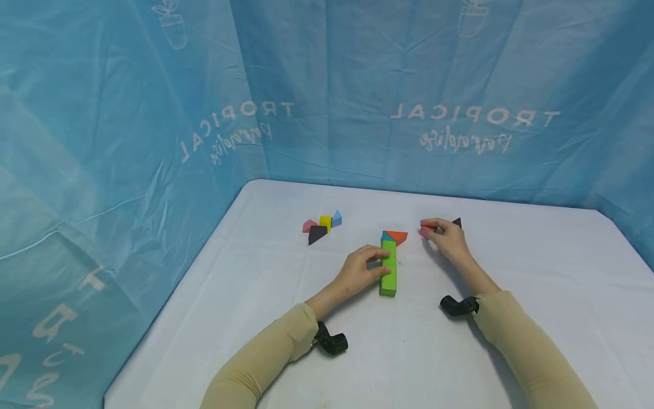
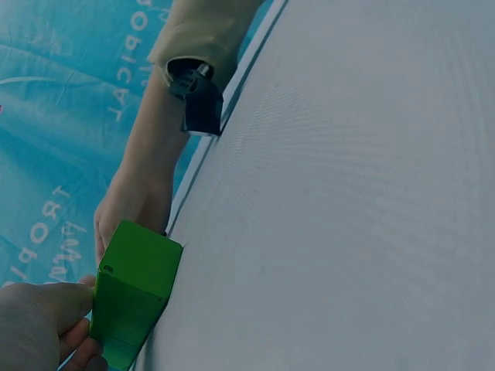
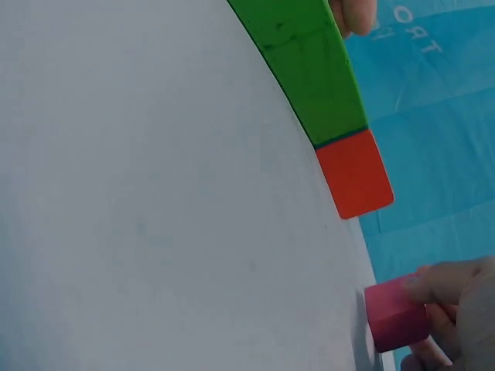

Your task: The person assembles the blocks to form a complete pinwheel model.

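Two green blocks (image 1: 389,278) lie end to end as a bar. My left hand (image 1: 357,270) rests its thumb and fingertips against the bar's left side. At the bar's far end sit a blue triangular block (image 1: 387,236) and an orange triangular block (image 1: 398,236), whose side face shows in the right wrist view. My right hand (image 1: 449,238) pinches a small pink block (image 3: 396,313) between thumb and fingers, to the right of the orange block and apart from it. Just behind that hand stands a black block (image 1: 457,222), partly hidden.
At the back left a loose cluster holds a pink block (image 1: 309,225), a black block (image 1: 317,233), a yellow block (image 1: 325,222) and a light blue block (image 1: 337,219). A white cloth covers the table (image 1: 230,318). Blue printed curtains (image 1: 327,147) hang along its left and far edges.
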Demonstrator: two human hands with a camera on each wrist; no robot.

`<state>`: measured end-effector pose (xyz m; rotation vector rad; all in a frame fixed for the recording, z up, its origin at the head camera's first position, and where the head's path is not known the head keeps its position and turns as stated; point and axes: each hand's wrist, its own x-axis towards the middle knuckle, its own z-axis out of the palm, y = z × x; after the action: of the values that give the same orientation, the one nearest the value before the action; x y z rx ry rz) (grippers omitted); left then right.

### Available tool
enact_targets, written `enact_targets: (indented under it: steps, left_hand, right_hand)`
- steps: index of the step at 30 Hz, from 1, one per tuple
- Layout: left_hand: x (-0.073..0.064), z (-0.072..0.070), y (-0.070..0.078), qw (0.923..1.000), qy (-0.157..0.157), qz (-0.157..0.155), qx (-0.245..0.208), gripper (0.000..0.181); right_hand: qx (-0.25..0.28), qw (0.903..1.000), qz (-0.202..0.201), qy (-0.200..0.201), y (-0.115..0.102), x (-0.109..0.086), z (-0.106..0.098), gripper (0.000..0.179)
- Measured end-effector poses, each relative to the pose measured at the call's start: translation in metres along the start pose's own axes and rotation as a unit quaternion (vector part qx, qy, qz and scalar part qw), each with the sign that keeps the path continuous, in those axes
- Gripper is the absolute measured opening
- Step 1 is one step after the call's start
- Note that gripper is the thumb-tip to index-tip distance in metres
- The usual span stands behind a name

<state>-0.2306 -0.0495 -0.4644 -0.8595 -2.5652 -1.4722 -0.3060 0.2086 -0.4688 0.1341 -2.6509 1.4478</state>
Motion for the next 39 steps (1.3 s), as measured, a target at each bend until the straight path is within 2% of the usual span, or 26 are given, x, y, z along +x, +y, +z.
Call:
enact_targets:
  steps: [4, 8, 14, 27, 32, 39]
  left_hand:
    - [0.0, -0.001, 0.0, 1.0, -0.001, 0.002, 0.002, 0.035]
    - [0.0, -0.003, 0.0, 1.0, 0.0, 0.005, 0.003, 0.035]
    - [0.001, -0.003, 0.0, 1.0, 0.002, -0.001, 0.001, 0.035]
    - [0.0, -0.002, 0.001, 1.0, 0.0, 0.0, 0.001, 0.034]
    - [0.0, -0.001, 0.001, 1.0, -0.002, -0.003, 0.001, 0.034]
    - [0.0, 0.0, 0.0, 1.0, -0.003, -0.004, 0.005, 0.035]
  right_hand:
    - [-0.006, 0.9999, -0.003, -0.013, 0.002, -0.002, -0.006, 0.03]
    - [-0.026, 0.9995, -0.016, 0.004, 0.001, -0.006, -0.01, 0.04]
    - [-0.034, 0.9988, -0.034, 0.015, 0.001, -0.007, -0.012, 0.04]
    - [-0.016, 0.9992, -0.03, -0.023, 0.013, -0.005, -0.018, 0.049]
    - [-0.016, 0.9991, -0.033, -0.021, 0.011, -0.005, -0.021, 0.046]
    - [0.015, 0.9992, -0.034, -0.017, 0.002, 0.003, -0.022, 0.045]
